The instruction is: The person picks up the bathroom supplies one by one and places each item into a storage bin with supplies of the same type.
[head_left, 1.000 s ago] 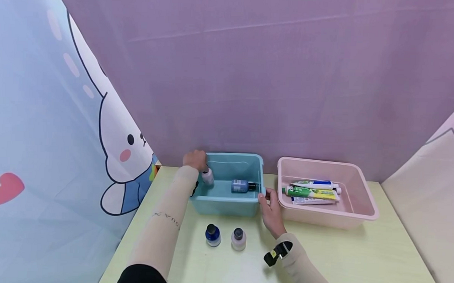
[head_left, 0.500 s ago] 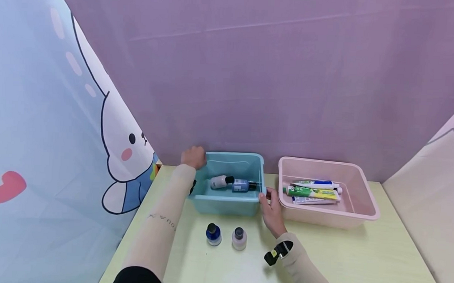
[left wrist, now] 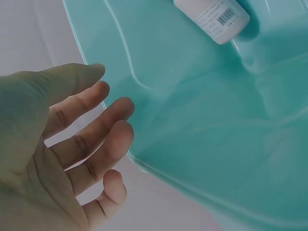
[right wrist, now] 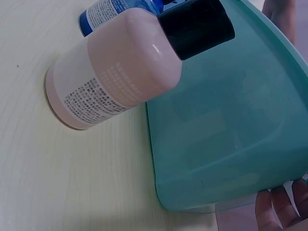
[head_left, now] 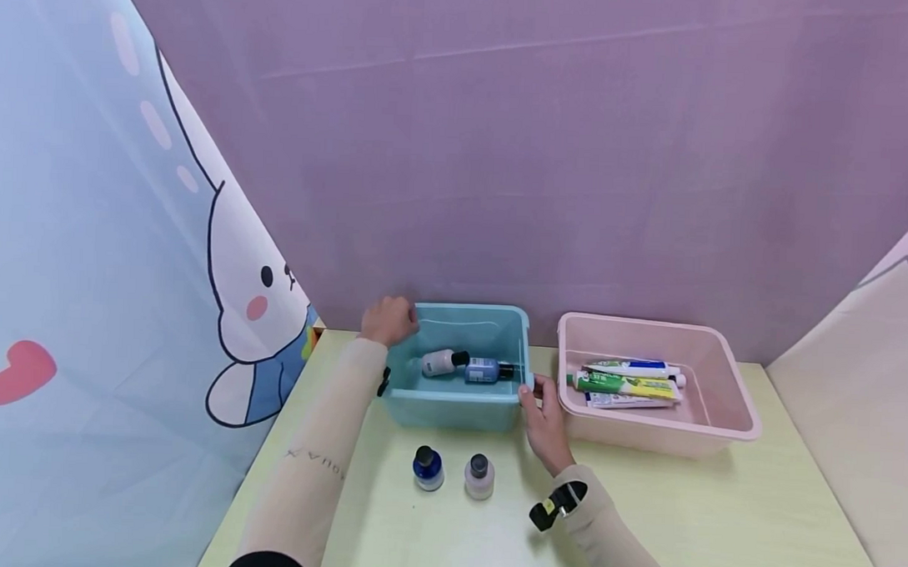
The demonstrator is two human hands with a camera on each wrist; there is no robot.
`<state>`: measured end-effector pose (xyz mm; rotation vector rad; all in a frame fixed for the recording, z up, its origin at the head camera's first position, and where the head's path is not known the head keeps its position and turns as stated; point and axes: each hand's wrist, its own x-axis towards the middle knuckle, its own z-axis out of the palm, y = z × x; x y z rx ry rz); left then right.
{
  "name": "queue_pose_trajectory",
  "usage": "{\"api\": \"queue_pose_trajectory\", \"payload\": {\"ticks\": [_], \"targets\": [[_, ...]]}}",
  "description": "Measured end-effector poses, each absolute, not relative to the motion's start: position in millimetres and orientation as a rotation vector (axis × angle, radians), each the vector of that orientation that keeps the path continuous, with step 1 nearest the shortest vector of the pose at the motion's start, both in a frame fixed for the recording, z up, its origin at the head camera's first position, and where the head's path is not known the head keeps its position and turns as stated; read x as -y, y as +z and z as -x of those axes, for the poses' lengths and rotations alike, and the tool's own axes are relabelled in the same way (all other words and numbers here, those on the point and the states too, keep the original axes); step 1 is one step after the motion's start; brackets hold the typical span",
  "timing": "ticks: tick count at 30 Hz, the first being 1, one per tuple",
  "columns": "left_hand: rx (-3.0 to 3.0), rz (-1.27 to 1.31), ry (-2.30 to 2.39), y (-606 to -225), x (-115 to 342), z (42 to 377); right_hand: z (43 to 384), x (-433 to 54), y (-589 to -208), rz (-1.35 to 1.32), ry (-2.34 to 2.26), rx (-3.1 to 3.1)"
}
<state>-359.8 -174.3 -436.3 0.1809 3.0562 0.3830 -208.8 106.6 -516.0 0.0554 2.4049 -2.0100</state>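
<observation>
A teal plastic bin (head_left: 449, 413) holds two small black-capped bottles lying on their sides, one pale pink (head_left: 439, 364) and one blue (head_left: 482, 370). Over the bin's left rim hovers my left hand (head_left: 389, 320); in the left wrist view its fingers are loosely bent and hold nothing. My right hand (head_left: 545, 428) grips the bin's front right corner, thumb at the front and fingers along the side. Before the bin stand two upright bottles, a dark blue one (head_left: 428, 471) and a pale pink one (right wrist: 115, 67) with a black cap.
To the right is a pink bin (head_left: 659, 441) with several toothpaste tubes (head_left: 626, 385) inside. Both bins stand on a pale wood-look table (head_left: 716, 526). A purple curtain (head_left: 504, 152) hangs behind, and a blue printed cloth (head_left: 123, 305) closes off the left.
My left hand has let go of the pale pink bottle, which now lies beside the blue one in the teal bin. The hand has drawn back to the left rim, and its fingers have loosened.
</observation>
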Motion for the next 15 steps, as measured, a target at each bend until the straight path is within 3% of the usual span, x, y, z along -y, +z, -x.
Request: {"api": "queue_pose_trajectory", "payload": {"ticks": [15], "targets": [[-3.092, -0.229, 0.523, -431.9, 177.5, 334.3, 206.4, -107.4, -513.4, -0.075, -1.992, -2.408]]}}
